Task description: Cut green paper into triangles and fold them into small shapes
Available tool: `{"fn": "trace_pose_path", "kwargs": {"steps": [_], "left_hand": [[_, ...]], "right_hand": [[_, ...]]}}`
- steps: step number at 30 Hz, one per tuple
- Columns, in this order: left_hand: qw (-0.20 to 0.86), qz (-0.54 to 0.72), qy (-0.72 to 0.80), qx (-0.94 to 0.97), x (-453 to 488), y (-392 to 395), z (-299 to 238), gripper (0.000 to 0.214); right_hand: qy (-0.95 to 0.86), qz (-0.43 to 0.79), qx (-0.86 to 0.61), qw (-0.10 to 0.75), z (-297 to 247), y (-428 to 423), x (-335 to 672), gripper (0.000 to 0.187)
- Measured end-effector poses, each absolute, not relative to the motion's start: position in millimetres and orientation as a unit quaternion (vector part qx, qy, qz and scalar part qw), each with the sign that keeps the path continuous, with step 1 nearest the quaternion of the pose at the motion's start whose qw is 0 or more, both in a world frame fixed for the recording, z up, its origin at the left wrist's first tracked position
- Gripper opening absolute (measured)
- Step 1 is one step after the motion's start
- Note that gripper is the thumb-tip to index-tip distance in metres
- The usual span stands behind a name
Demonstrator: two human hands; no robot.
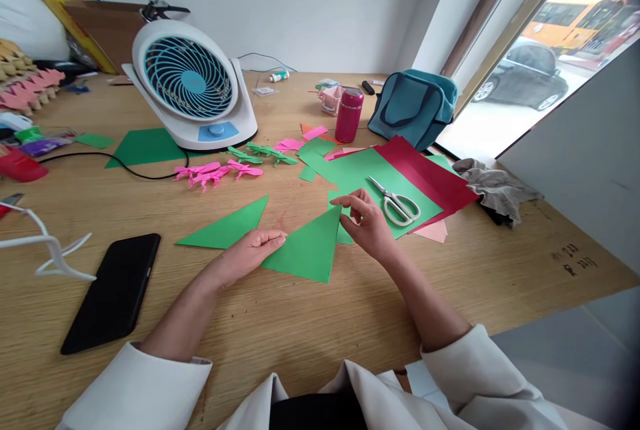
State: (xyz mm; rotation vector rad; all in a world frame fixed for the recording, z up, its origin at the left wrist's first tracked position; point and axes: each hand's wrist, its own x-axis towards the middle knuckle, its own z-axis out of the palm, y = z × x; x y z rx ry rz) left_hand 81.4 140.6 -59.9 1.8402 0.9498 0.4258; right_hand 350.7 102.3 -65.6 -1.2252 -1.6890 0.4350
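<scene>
A green paper triangle (309, 249) is held up a little over the table between both hands. My left hand (257, 247) pinches its left corner between thumb and fingers. At its upper right corner, the thumb and forefinger of my right hand (365, 220) are closed on the paper's tip. Another green paper triangle (227, 225) lies flat just beyond my left hand. White-handled scissors (397, 203) rest on a large light green paper sheet (360, 170), to the right of my right hand.
A white fan (193, 83) stands at the back left. Pink paper cutouts (210, 173) and green paper cutouts (265, 153) lie before it. A black phone (113, 293) is at the left. Red sheets (425, 173), a pink flask (349, 115) and a teal bag (415, 107) sit at the right.
</scene>
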Motion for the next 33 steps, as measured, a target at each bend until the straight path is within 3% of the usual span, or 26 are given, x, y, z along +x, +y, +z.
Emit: {"fn": "trace_pose_path", "kwargs": {"steps": [2,6,11,16,27,33], "left_hand": [[0.505,0.147,0.381,0.760,80.5,141.7,-57.7,0.038],[0.475,0.104,0.379,0.787,77.2,144.5,-55.6,0.036],[0.326,0.116,0.436,0.831,70.3,148.2,-57.0,0.030],[0.180,0.178,0.438,0.863,75.7,138.3,-55.5,0.029],[0.242,0.168,0.325,0.899,108.3,106.5,-60.5,0.030],[0.264,0.190,0.346,0.880,102.3,116.4,-62.1,0.028]], "right_hand": [[-0.715,0.164,-0.500,0.460,-65.9,102.6,354.9,0.040],[-0.736,0.270,-0.472,0.403,-66.0,101.4,356.8,0.043],[-0.751,0.315,-0.476,0.332,-69.8,97.8,351.0,0.032],[-0.787,0.269,-0.486,0.268,-75.9,85.2,345.4,0.032],[-0.818,0.203,-0.475,0.253,-83.5,67.1,341.1,0.023],[-0.794,0.227,-0.470,0.311,-89.8,70.3,344.9,0.031]]}}
